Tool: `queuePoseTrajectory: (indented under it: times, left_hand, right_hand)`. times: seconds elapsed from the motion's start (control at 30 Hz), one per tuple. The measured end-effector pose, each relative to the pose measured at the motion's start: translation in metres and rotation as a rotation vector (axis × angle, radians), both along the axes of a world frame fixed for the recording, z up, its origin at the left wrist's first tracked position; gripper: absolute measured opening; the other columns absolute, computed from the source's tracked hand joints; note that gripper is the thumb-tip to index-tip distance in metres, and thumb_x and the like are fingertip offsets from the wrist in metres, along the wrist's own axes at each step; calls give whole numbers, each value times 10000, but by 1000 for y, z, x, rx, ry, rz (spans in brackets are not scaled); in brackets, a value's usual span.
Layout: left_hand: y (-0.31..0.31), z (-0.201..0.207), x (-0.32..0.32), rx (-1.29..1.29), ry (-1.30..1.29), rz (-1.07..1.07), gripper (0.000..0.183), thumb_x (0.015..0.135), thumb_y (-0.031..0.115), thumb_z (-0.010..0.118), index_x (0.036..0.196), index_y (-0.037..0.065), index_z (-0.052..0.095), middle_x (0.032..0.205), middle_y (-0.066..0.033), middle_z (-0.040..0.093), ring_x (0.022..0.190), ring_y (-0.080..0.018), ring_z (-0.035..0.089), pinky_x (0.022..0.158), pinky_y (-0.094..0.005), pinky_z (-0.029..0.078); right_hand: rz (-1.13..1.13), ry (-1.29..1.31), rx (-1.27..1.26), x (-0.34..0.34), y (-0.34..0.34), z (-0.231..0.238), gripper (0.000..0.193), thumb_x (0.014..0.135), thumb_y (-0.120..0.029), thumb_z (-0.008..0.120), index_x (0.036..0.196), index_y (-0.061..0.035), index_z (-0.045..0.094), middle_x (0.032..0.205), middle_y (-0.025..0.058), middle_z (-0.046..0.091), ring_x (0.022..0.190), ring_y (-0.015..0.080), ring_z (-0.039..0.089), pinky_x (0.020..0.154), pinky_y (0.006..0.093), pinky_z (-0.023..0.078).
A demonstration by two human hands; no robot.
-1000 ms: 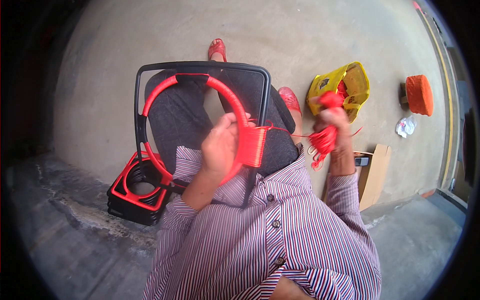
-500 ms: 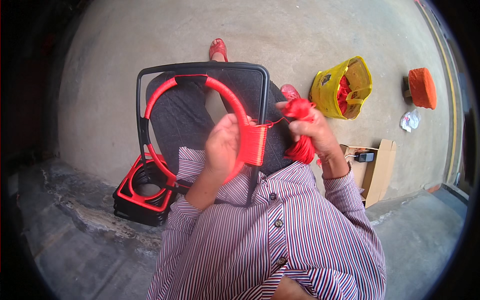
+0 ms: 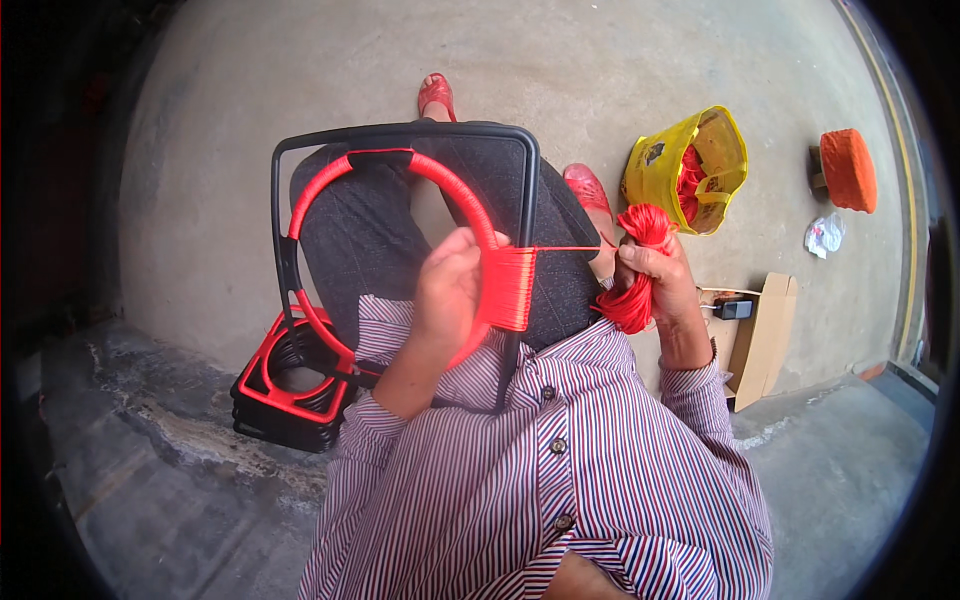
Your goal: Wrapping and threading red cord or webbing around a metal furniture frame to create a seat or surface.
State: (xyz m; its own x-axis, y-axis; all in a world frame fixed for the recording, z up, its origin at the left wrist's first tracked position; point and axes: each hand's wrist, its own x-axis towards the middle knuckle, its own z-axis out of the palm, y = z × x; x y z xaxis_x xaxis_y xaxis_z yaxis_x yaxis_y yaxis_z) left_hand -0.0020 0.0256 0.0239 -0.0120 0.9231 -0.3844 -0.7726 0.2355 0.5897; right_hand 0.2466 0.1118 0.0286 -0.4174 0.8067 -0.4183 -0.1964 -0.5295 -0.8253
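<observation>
A black rectangular frame lies across my lap, with an inner ring mostly wrapped in red cord. Dense red wrapping bridges the ring and the frame's right side. My left hand is closed on the ring's right side, its fingertips by the top of that wrapping. To the right, my right hand grips a bundle of red cord, thumb pressed on it. One taut red strand runs level from the wrapping to that hand.
A stack of similar black frames with a red-wrapped one on top stands at left. Right of my legs are a yellow bag holding red cord, an orange-topped stool, a crumpled white plastic piece and a cardboard box.
My right hand has moved right with the cord bundle, and the slack strand is now drawn straight. My left hand and the frame have hardly moved.
</observation>
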Motion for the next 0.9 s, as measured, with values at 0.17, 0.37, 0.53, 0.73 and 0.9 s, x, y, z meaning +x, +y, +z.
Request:
queuePoseTrajectory:
  times: [0.17, 0.37, 0.53, 0.73, 0.9]
  left_hand:
    - [1, 1, 3, -59, -19, -3, 206, 870, 65, 446, 1022, -19, 557, 944, -126, 635, 850, -186, 634, 803, -316, 521]
    - [4, 0, 4, -20, 8, 20, 229, 836, 66, 417, 1008, -28, 538, 907, -157, 634, 844, -229, 658, 810, -376, 552]
    - [10, -2, 5, -78, 104, 8, 230, 773, 40, 401, 940, -20, 547, 865, -136, 620, 798, -205, 631, 778, -342, 539]
    - [8, -1, 5, -88, 51, 34, 238, 746, 34, 414, 927, -19, 559, 866, -135, 620, 806, -208, 625, 782, -332, 531]
    - [8, -4, 7, -13, -22, 50, 250, 759, 42, 438, 963, -18, 568, 914, -130, 625, 838, -212, 632, 806, -337, 527]
  right_hand:
    - [-14, -20, -24, -1, -1, -1, 68, 785, -74, 639, 784, -31, 586, 600, 33, 558, 522, 105, 515, 523, 245, 415]
    - [50, -5, -16, 0, 4, -1, 63, 785, -62, 633, 771, -31, 580, 604, 34, 552, 534, 116, 519, 530, 255, 412]
    - [55, -11, 10, -2, 2, 3, 74, 791, -72, 633, 800, -29, 574, 623, 25, 551, 537, 110, 513, 532, 255, 411]
    - [-9, -23, -111, -2, -14, -11, 82, 790, -27, 651, 811, -50, 576, 647, -6, 545, 533, 85, 505, 498, 215, 390]
    - [53, -75, -121, 0, -1, -47, 139, 803, -67, 674, 908, -37, 588, 717, 11, 574, 584, 84, 525, 530, 227, 418]
